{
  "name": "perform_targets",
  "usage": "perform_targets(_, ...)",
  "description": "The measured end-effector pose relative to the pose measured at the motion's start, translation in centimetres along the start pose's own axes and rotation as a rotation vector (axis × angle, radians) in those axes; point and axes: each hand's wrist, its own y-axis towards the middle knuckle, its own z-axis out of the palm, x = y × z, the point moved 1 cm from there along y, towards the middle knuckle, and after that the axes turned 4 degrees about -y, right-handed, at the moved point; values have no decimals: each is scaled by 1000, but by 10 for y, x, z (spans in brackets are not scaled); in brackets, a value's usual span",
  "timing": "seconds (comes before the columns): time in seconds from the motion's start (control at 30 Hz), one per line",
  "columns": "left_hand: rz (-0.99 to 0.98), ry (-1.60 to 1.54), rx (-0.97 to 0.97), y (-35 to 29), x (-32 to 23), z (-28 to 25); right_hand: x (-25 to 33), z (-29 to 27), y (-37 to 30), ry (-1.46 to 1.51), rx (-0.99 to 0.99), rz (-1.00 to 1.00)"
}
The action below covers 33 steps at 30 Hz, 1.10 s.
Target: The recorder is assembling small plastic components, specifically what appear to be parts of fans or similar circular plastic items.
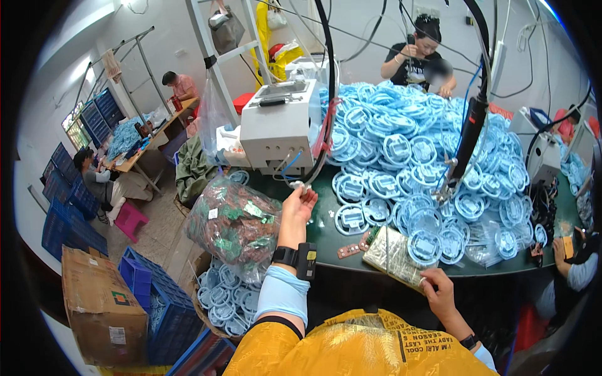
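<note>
My left hand reaches up to the front of a grey box-shaped machine. Its thumb and forefinger close together at the small outlet under the machine, while the other fingers curl loosely; whatever is between them is too small to make out. At the table's near edge, my right hand has its fingers bent around the corner of a flat, shiny silver-gold packet. Light-blue round plastic parts lie against that packet, and a brown strip with holes lies at its left. A black electric screwdriver hangs above the parts.
A large heap of blue parts covers the green table. Left of it are a clear bag of brown-green pieces, a cardboard box and blue crates. A co-worker sits across; another's hand is at right.
</note>
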Motion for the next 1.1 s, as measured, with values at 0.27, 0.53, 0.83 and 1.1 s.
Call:
perform_targets(0.27, -71, 307, 575, -68, 3, 90, -19, -8, -10, 41, -70, 28)
perform_targets(0.53, 123, 856, 420, -85, -26, 30, -26, -8, -9, 75, -121, 53)
perform_targets(0.83, 616, 1678, 604, -107, 29, -54, -9, 5, 20, -89, -9, -58)
perform_targets(1.1, 796, 1766, 725, -112, 25, -56, 35, 90, 117, -289, 170, -523)
